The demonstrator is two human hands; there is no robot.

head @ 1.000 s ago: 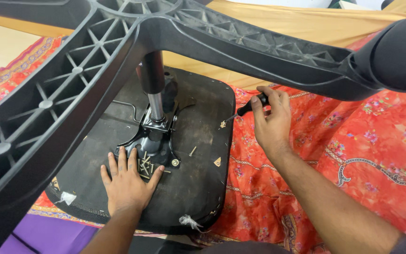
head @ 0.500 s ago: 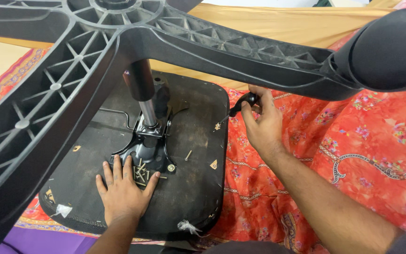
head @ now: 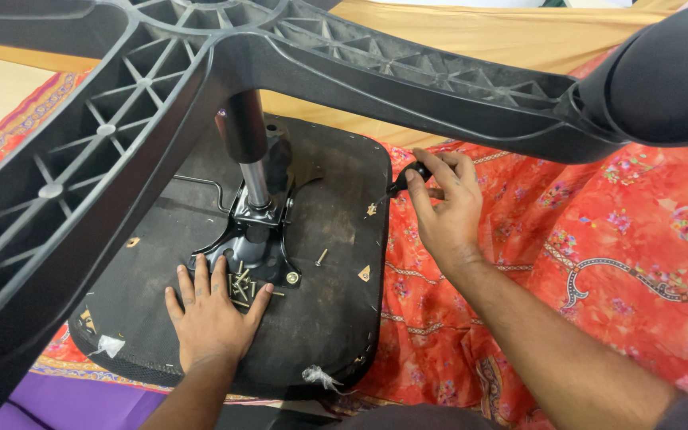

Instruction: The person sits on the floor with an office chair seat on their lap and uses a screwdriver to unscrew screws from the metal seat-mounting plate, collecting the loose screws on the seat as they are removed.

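While my right hand (head: 446,213) grips the screwdriver (head: 404,178) at the seat (head: 336,310) edge, my flat, empty left hand (head: 210,314) could scatter the loose screws (head: 242,285) beside it.

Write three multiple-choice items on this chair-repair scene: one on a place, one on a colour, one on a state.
1. Where does the left hand lie?
A. on the black seat underside
B. on the red cloth
C. on a chair leg

2. What colour is the patterned cloth under the chair?
A. blue
B. red-orange
C. white

3. How is the right hand occupied?
A. open and empty
B. closed around a screwdriver
C. flat on the seat

Answers: 1 A, palm flat beside the loose screws. 2 B, floral red-orange fabric. 3 B, fingers wrap the black handle, tip near the seat edge.
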